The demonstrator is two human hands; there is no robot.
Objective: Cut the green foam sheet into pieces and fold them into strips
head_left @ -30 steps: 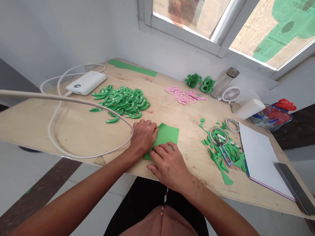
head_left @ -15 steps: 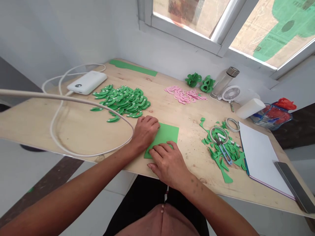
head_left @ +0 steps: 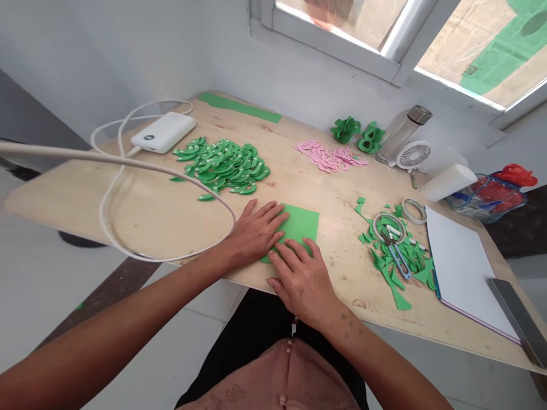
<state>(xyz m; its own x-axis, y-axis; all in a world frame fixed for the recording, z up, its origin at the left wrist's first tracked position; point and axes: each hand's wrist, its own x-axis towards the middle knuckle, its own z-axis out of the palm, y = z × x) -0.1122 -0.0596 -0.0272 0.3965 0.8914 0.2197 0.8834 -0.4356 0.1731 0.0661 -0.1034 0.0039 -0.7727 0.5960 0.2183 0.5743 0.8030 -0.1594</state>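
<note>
Sheet (head_left: 304, 221): flat on table (head_left: 162, 219)
Left hand (head_left: 256, 233): open, pressing sheet's left side
Right hand (head_left: 302, 279): open, on sheet's near edge
Pink pieces (head_left: 327, 156): beyond sheet
Snips (head_left: 399, 259): right of sheet

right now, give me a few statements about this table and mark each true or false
1. Both hands, left and right, are on the green sheet. True.
2. The scissors lie on the pink cutouts. False: they lie on the green scraps.
3. The power bank is white. True.
4. The phone lies beside the green cutouts. False: it overlaps the white paper.
5. A small fan stands near the bottle. True.
</note>
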